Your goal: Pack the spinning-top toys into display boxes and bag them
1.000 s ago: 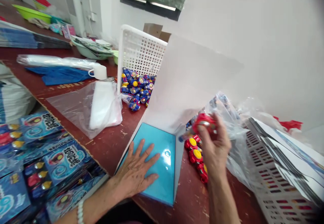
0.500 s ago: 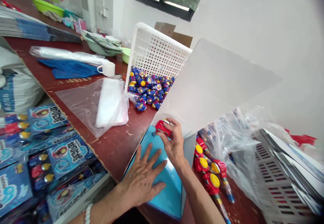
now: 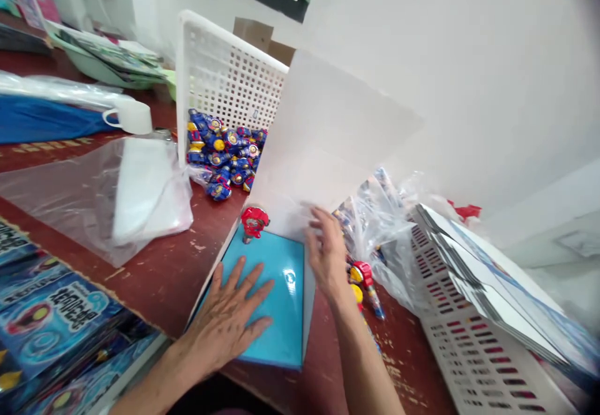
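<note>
My left hand [image 3: 234,309] lies flat with spread fingers on the bright blue bottom of an open box [image 3: 276,290]. A red toy piece [image 3: 254,221] with a short stem rests at the box's far left corner, beyond my left fingertips, untouched by either hand. My right hand [image 3: 325,246], slightly blurred, is over the box's right side with loosely bent fingers apart and nothing visible in them. The tall pale lid [image 3: 323,134] stands up behind the box. Red and yellow toys with patterned sticks [image 3: 368,284] lie to the right, partly hidden by my right forearm.
A white basket [image 3: 234,71] spills blue toy pieces [image 3: 229,152] at the back. Clear plastic bags [image 3: 145,190] and a white mug [image 3: 134,117] are at left. Packaged sets [image 3: 56,321] fill the lower left. A slotted crate [image 3: 473,340] holding cards stands at right.
My right hand has let go of the red toy piece, leaving it at the box's far left corner, and drawn off to the right. My left hand stays flat. The view has shifted right.
</note>
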`<state>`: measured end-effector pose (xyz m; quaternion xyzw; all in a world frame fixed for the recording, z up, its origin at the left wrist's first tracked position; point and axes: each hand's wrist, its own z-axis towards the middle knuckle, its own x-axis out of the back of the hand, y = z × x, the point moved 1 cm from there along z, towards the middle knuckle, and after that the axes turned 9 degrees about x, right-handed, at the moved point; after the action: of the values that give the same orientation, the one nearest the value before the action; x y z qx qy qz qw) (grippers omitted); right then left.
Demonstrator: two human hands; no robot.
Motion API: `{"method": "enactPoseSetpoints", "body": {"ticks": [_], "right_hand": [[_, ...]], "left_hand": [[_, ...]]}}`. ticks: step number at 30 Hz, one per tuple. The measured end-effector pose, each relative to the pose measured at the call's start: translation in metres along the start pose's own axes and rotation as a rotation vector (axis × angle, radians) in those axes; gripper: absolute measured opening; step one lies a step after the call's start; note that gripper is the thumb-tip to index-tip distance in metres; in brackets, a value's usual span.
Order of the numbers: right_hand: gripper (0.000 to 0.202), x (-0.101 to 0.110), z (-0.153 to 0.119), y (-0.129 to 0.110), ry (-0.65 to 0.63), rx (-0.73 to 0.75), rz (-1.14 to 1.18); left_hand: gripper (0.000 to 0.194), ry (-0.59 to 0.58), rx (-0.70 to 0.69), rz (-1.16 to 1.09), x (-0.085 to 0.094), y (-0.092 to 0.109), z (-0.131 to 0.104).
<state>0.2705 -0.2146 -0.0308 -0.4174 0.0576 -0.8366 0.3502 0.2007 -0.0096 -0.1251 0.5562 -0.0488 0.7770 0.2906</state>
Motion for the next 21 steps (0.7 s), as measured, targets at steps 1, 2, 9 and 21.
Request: {"method": "enactPoseSetpoints", "body": {"ticks": [1, 2, 9, 21], "right_hand": [[0.036, 0.018, -0.018, 0.011, 0.006, -0.095, -0.139], [0.032, 0.034, -0.038, 0.023, -0.01, -0.161, -0.193], [0.044, 0.065, -0.149, 0.075, -0.03, -0.462, -0.231], [0.054, 0.062, -0.081, -0.053, 0.122, -0.437, 1.003]], "left_hand": [[0.052, -0.012, 0.0, -0.009, 0.001, -0.001, 0.0], [0.05, -0.03, 0.006, -0.021, 0.002, -0.002, 0.001], [0.042, -0.092, 0.12, -0.241, 0.017, 0.021, 0.006], [0.038, -0.657, 0.354, -1.555, 0.05, 0.088, 0.025]]}}
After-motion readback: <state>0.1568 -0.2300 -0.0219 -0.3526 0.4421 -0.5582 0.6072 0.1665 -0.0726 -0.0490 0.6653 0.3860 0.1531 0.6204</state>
